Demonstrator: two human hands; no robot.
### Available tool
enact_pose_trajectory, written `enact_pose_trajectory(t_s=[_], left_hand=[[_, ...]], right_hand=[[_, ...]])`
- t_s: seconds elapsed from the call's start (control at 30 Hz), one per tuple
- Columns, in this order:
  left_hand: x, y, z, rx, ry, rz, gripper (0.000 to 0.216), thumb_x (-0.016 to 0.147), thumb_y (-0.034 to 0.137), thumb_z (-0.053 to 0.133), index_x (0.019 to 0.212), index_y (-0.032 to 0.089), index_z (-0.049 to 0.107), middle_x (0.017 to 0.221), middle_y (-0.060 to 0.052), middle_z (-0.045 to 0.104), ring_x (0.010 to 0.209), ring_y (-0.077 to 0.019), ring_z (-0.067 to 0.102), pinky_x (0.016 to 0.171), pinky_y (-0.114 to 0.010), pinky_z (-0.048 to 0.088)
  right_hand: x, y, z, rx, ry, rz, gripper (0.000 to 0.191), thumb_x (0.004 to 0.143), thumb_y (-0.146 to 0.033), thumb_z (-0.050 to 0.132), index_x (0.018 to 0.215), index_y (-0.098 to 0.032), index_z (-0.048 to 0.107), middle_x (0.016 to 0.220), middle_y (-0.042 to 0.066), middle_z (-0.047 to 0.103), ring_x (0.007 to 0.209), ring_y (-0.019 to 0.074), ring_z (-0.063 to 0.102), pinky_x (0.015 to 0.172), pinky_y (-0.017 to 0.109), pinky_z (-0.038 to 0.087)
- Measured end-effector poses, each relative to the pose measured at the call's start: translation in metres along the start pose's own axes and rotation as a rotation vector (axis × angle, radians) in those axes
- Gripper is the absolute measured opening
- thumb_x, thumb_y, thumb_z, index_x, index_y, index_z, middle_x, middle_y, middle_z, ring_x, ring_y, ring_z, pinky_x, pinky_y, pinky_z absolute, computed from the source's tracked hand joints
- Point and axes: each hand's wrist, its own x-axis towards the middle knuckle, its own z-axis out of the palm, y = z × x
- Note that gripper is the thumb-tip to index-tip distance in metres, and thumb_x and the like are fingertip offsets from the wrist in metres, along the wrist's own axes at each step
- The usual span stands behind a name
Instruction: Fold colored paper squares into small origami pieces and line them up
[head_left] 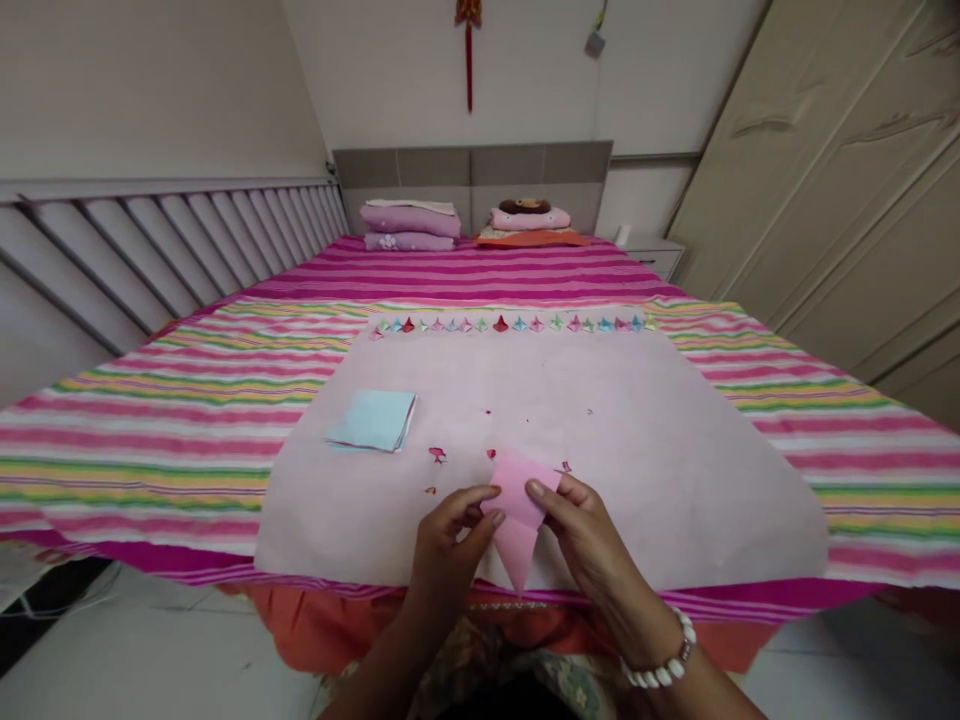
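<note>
A pink sheet of folding paper point(519, 490), partly folded with a point toward me, is held between both hands near the front edge of the white sheet. My left hand point(450, 535) pinches its left side between thumb and fingers. On the right side, my right hand point(581, 520) grips the paper with the thumb on top and fingers behind; a beaded bracelet circles that wrist. Small red scraps point(437, 455) lie just beyond the hands. To the left rests a stack of square paper point(375, 420) with a light blue sheet on top.
A large white sheet point(600, 440) covers the front of the striped bed point(165, 440). Along its far edge runs a row of small colourful folded paper pieces point(501, 323). Folded bedding point(411, 222) is stacked by the headboard point(427, 165). A railing point(225, 240) borders the left side.
</note>
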Motion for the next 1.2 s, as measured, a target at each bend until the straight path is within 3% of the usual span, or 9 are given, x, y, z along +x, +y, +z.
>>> enact_pose_trajectory(t_s=[0.17,0.43,0.57,0.63,0.77,0.83,1.03,1.2], left_hand=[[0.001,-0.004,-0.002,0.030,0.011,-0.030,0.029,0.070,0.025,0.072,0.099,0.021,0.073,0.073,0.000,0.068,0.065,-0.0120,0.059,0.065,-0.022,0.050],[0.005,-0.003,-0.003,-0.098,-0.060,-0.010,0.009,0.068,0.022,0.073,0.075,0.018,0.074,0.076,-0.003,0.065,0.071,-0.0140,0.060,0.064,-0.022,0.049],[0.005,0.002,-0.004,-0.207,-0.119,-0.147,0.010,0.066,0.024,0.075,0.070,0.016,0.071,0.071,-0.003,0.067,0.068,-0.0144,0.061,0.062,-0.023,0.049],[0.004,0.004,-0.004,-0.229,-0.164,-0.222,0.013,0.066,0.026,0.075,0.072,0.015,0.071,0.067,-0.003,0.068,0.065,-0.0144,0.061,0.061,-0.023,0.049],[0.002,0.003,-0.002,-0.228,-0.172,-0.235,0.016,0.066,0.027,0.075,0.076,0.015,0.073,0.069,-0.004,0.070,0.066,-0.0152,0.062,0.062,-0.024,0.049],[0.001,0.001,-0.001,-0.224,-0.162,-0.233,0.016,0.066,0.027,0.075,0.076,0.015,0.073,0.069,-0.004,0.071,0.065,-0.0151,0.062,0.060,-0.023,0.048],[0.002,0.001,-0.001,-0.117,-0.145,-0.257,0.016,0.065,0.031,0.074,0.063,0.015,0.071,0.052,0.001,0.062,0.050,-0.0103,0.052,0.049,-0.020,0.041],[0.004,0.005,-0.002,-0.018,-0.136,-0.274,0.028,0.065,0.036,0.073,0.050,0.015,0.062,0.043,0.004,0.052,0.045,-0.0085,0.044,0.046,-0.020,0.034]], right_hand=[[0.001,0.003,-0.004,-0.065,0.025,-0.056,0.020,0.067,-0.035,0.079,0.070,-0.018,0.070,0.062,0.000,0.064,0.060,0.0145,0.054,0.060,0.027,0.042],[0.002,-0.003,-0.009,-0.252,-0.018,-0.233,0.014,0.069,-0.029,0.078,0.075,-0.019,0.068,0.074,-0.001,0.061,0.066,0.0133,0.052,0.061,0.026,0.042],[0.002,-0.004,-0.005,-0.183,0.027,-0.180,0.055,0.056,-0.020,0.084,0.106,-0.026,0.064,0.093,0.000,0.064,0.077,0.0155,0.058,0.068,0.028,0.047],[0.002,-0.002,-0.004,-0.168,0.003,-0.126,0.066,0.052,-0.018,0.086,0.113,-0.027,0.062,0.100,0.002,0.065,0.083,0.0175,0.060,0.070,0.030,0.049],[0.002,0.001,-0.003,-0.189,-0.056,-0.007,0.031,0.055,-0.025,0.085,0.080,-0.019,0.068,0.069,0.000,0.067,0.061,0.0139,0.059,0.058,0.026,0.046],[0.002,0.002,-0.003,-0.212,-0.048,-0.001,0.024,0.057,-0.028,0.085,0.066,-0.017,0.066,0.059,-0.001,0.065,0.054,0.0126,0.057,0.053,0.025,0.044],[0.002,-0.002,-0.001,-0.263,-0.052,-0.020,0.019,0.059,-0.029,0.083,0.063,-0.017,0.070,0.061,0.002,0.068,0.058,0.0153,0.059,0.057,0.027,0.045],[0.006,-0.008,-0.001,-0.247,0.052,-0.094,0.015,0.063,-0.031,0.079,0.061,-0.018,0.072,0.058,0.000,0.065,0.057,0.0130,0.054,0.058,0.026,0.042]])
